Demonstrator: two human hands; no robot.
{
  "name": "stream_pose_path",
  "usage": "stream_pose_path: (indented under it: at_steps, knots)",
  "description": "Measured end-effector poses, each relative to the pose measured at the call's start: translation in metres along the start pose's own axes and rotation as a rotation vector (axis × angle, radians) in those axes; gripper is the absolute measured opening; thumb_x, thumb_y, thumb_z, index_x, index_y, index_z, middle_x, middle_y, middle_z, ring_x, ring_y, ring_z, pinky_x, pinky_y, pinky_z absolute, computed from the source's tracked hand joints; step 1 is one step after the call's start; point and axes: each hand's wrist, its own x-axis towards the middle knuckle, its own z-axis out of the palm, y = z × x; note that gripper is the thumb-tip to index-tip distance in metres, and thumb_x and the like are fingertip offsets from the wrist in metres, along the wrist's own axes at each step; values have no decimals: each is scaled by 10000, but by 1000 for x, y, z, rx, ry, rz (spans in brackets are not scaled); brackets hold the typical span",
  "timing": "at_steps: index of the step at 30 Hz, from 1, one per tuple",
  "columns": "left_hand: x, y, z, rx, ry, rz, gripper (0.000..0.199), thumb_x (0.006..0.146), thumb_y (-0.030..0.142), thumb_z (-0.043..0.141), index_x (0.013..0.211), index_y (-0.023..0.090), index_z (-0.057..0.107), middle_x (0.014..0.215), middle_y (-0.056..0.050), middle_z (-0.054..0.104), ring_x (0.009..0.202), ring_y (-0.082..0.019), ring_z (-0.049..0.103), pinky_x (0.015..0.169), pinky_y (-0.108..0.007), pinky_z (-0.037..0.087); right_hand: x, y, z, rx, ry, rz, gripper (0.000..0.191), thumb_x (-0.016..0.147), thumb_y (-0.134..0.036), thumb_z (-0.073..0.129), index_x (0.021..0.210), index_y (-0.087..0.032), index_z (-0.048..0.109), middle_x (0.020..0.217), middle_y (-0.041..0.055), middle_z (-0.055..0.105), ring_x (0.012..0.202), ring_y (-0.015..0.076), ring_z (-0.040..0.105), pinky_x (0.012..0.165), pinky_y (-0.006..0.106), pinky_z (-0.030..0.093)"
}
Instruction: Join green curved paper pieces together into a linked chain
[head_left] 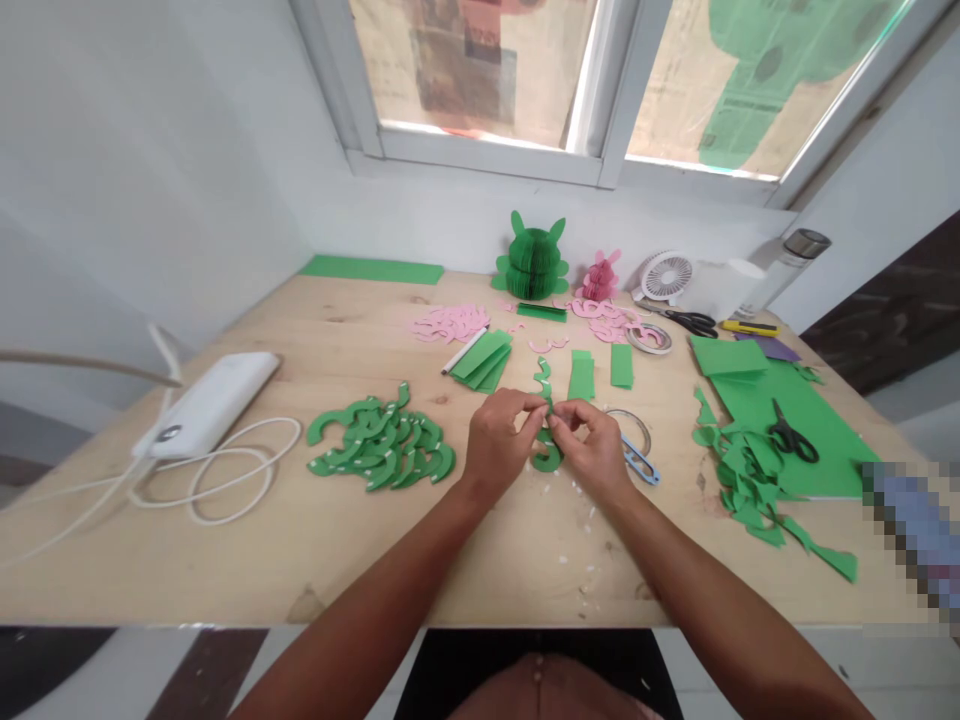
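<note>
In the middle of the table, my left hand (496,440) and my right hand (596,446) meet with their fingertips pinched together over a wavy green paper cutout (547,460). Part of that cutout is hidden behind my fingers; its curved lower end shows between my hands. Another curved green piece (541,368) with small white patches extends beyond my fingertips. Left of my left hand lies a pile of green curved cutouts (386,445), many bearing white strips. Beside my right hand are a blue cutter (640,465) and a roll of tape (639,425), partly covered by the hand.
Green paper scraps (742,475) and black scissors (791,435) lie on green sheets (829,425) at right. A white power bank (214,400) with looped cables sits left. Pink cutouts (454,323), a green honeycomb paper figure (532,262) and a small fan (666,275) stand farther back.
</note>
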Motion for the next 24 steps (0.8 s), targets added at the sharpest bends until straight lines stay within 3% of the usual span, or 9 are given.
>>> stream_pose_path:
  at_steps: [8, 24]
  knots:
    - [2, 0, 0, -171, 8, -128, 98, 725, 197, 585, 732, 208, 682, 768, -44, 696, 743, -191, 616, 735, -310, 456, 0, 6, 1, 61, -12, 81, 112, 735, -292, 577, 723, -188, 617, 613, -4, 603, 549, 132, 498, 551, 255, 412]
    - [0, 4, 1, -52, 32, -67, 55, 692, 172, 625, 745, 176, 643, 758, -24, 689, 733, -157, 616, 705, -280, 481, 0, 3, 1, 3, 11, 44, 116, 748, -280, 565, 721, -178, 615, 607, -11, 599, 569, 127, 516, 569, 239, 424]
